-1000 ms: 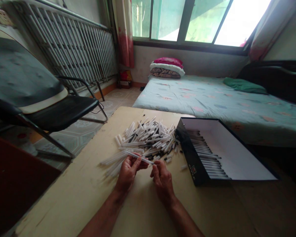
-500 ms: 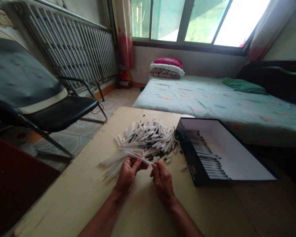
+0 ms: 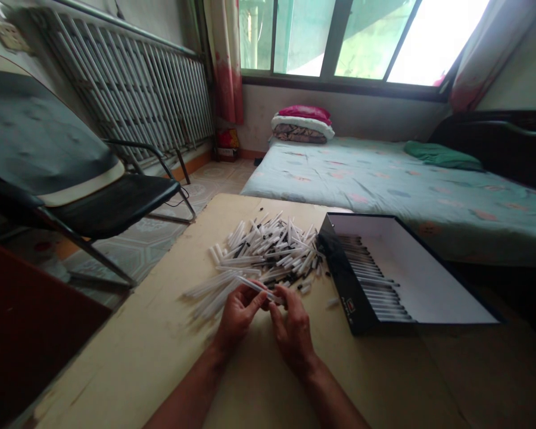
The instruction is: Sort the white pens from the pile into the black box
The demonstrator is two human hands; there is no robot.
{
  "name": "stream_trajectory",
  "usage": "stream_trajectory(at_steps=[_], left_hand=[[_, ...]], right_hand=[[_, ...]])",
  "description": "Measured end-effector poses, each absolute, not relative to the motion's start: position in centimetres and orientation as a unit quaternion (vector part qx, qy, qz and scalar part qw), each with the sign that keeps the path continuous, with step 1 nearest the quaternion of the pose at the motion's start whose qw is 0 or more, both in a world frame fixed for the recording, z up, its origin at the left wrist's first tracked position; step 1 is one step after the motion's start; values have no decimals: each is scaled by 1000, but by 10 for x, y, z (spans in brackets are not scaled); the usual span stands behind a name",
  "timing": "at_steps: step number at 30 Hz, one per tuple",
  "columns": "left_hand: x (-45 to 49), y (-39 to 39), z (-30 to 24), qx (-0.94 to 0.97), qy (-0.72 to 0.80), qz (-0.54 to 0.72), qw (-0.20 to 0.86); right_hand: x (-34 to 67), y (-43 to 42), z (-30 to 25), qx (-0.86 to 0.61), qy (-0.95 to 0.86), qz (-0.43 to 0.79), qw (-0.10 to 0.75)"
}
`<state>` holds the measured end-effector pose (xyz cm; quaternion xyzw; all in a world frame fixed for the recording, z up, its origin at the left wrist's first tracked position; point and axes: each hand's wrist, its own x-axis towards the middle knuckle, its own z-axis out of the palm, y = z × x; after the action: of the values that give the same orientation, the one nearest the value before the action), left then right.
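Observation:
A slim whitish pen barrel (image 3: 252, 285) is held slantwise above the table. My left hand (image 3: 234, 316) is closed around its middle, thumb on top. The fingers of my right hand (image 3: 293, 325) are closed at its near right end; any small part between those fingertips is hidden. Just beyond my hands lies a heap of loose pen parts (image 3: 272, 247), white tubes mixed with black and clear caps. Longer clear tubes (image 3: 209, 292) fan out left of the heap. To the right, a black box with a white inside (image 3: 433, 268) holds a row of pens (image 3: 375, 280) along its left side.
The pale table (image 3: 129, 351) carries the heap and box. A bed (image 3: 339, 167) with folded bedding (image 3: 302, 124) stands beyond it. At left are a black folding chair (image 3: 111, 199) and a metal rail frame (image 3: 138, 83) against the wall.
My right hand has shifted its fingers at the barrel's end, with the index finger now lifted higher along it. Both hands are slightly closer together; the barrel has moved slightly right.

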<state>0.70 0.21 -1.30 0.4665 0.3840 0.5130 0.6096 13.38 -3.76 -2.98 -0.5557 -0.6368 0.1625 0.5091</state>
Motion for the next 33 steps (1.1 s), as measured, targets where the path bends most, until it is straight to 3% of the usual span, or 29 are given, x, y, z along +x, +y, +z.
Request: stream_trajectory(at_steps=[3,6,10,14,22,25,28,33], left_hand=[[9,-1,-14,529,418,494,548],[10,-4,-10,615,482,463,418],[13,0,-1,744,511,355,246],[21,10,2,802,529,245,130],[25,21,-3,823,545,155,30],[24,20,-5,819,541,185,39],[21,20,-3,794,532,270,116],[9,18,1,596,512,457,418]], right_hand=[[135,-37,-32,-558,-635,174,506],[140,-34,-35,-611,-535,207,545],[146,-31,-33,-607,-437,272,606],[146,-31,-31,-589,-431,301,614],[144,-30,-35,-593,-442,306,599],[144,-30,-34,-591,-445,314,595],[144,-32,-32,-587,-451,326,588],[143,-35,-31,-597,-490,308,555]])
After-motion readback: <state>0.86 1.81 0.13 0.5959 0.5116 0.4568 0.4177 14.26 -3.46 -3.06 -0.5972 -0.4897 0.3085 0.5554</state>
